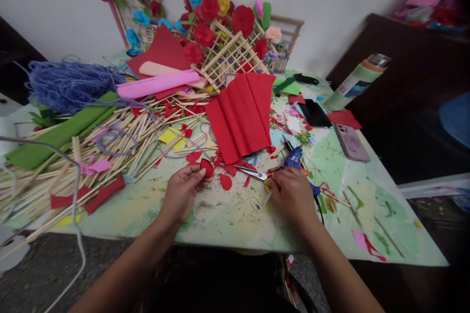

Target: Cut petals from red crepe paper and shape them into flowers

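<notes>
- Left hand (183, 190): my thumb and fingertips pinch a small red petal (206, 167), lifted just off the table (227, 220). I'd guess it's held up by its edge so the paper keeps its curve instead of getting squashed flat.
- Right hand (292, 193): it lies palm down with the fingers curled over something next to the scissors (257, 173). I can't tell if it actually grips anything, since the back of the hand hides the fingertips.
- The scissors lie flat, blades pointing toward my left fingers, handles tucked right at my right fingertips, so probably parked for a quick grab.
- Blue glue gun (294, 157): just beyond my right knuckles, its cord trailing off past the wrist.
- One more loose red petal (226, 182) sits on the table between my two hands, a bit nearer the left fingertips.
- Folded red crepe sheet (244, 115): one of them, fanned out just past both hands, likely the stock the petals come from.
- Counts: two phones (351, 143) well off to the right of my right fingers, one scissors, one glue gun, one pink roll (157, 84), one blue yarn heap (73, 83).
- Wooden sticks (110, 149): a big pile left of my left fingers, far too many to count.
- Paper flowers (209, 7) on the lattices at the back: lots, and the overlap stops me counting them.
</notes>
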### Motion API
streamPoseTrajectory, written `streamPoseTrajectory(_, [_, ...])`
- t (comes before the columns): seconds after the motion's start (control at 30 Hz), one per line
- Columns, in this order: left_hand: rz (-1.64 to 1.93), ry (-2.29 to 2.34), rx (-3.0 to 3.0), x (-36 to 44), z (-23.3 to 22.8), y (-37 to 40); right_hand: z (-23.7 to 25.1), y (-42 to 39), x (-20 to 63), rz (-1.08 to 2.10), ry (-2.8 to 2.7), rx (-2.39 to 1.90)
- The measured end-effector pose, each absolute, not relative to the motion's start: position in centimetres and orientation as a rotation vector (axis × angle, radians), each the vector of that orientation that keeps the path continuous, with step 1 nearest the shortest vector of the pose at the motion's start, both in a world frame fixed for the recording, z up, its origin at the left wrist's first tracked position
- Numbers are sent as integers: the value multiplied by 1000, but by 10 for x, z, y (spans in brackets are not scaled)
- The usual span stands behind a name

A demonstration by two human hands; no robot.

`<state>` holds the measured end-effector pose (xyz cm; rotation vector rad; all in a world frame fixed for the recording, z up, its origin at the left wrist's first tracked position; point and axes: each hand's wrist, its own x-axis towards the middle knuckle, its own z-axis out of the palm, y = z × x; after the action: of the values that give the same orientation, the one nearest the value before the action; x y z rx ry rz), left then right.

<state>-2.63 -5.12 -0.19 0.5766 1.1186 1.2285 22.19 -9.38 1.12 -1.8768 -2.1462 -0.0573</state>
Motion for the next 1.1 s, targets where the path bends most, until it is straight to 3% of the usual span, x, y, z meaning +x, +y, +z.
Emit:
streamPoseTrajectory(0.23, [1231, 1117, 606, -25, -3, -52, 27, -52, 226, -259, -2178, -2013])
streamPoseTrajectory(0.43, [1244, 1100, 602, -26, -3, -52, 25, -16, 214, -197, -2291, -2097])
streamPoseTrajectory(0.77, [1217, 1079, 589, -28, -4, -52, 68, 7, 179, -367, -1962, -1892])
streamPoseTrajectory(1.1, [1203, 1023, 593, -31, -3, -55, 60, 53, 173, 90, -1850, -1727])
